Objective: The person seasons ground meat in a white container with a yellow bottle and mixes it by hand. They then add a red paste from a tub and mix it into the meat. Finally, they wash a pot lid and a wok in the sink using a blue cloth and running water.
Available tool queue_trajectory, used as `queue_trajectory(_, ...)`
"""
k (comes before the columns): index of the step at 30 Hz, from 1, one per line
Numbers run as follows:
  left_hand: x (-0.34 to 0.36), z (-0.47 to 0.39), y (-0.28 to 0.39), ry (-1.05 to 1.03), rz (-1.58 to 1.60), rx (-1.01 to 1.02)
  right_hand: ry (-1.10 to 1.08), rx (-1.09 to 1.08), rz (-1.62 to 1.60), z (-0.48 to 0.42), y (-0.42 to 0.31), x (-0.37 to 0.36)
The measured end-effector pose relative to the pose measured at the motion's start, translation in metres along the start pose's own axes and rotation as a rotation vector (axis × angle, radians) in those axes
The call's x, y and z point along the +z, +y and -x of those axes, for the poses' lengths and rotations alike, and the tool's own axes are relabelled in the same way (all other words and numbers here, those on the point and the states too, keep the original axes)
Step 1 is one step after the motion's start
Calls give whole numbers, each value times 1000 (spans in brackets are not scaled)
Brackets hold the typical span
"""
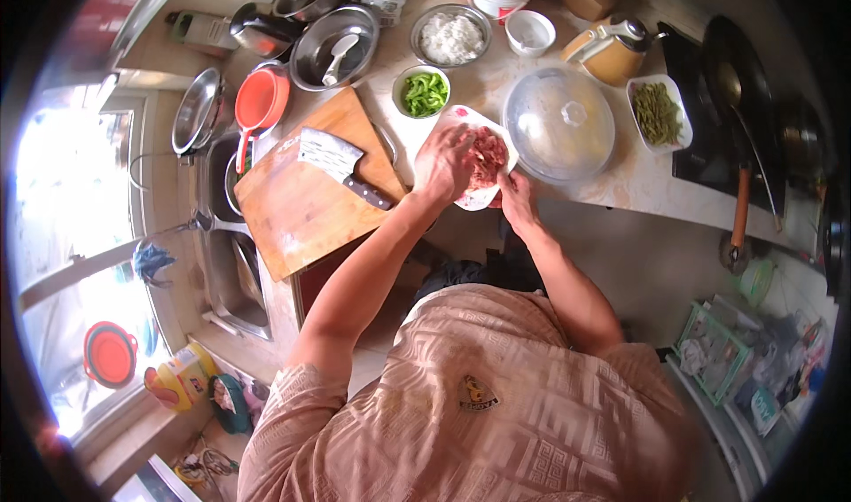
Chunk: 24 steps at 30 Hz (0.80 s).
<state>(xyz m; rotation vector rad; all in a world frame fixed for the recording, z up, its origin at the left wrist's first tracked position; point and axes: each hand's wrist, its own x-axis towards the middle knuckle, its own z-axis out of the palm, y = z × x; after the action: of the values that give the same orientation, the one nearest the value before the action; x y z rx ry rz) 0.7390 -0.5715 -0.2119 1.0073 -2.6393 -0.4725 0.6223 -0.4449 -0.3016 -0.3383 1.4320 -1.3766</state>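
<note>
A white dish (473, 200) of raw sliced or shredded meat (488, 158) is at the counter's front edge. My right hand (518, 199) grips the dish by its lower right rim. My left hand (449, 163) lies over the meat's left side, its fingertips touching the meat; whether they hold any is hidden. Behind the dish stands a bowl of cut green peppers (425, 94). To the left, a cleaver (332, 159) with a dark riveted handle rests on a wooden cutting board (299, 222). A clear domed lid (558, 123) is just right of the dish.
A steel bowl of white rice (452, 38), a small white bowl (530, 33) and a yellow kettle (611, 50) stand farther back. A dish of green vegetables (658, 113) and a wok (731, 89) are at right. A red dipper (261, 99) and a sink (236, 282) lie left.
</note>
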Motion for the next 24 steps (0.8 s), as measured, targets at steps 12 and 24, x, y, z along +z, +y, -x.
queue_trajectory(12,13,20,-20,-19,170,-56,98,-57,108,-15,12,12)
queue_trajectory(24,-44,22,-7,-90,130,-161,4,294,-180,32,-11,25)
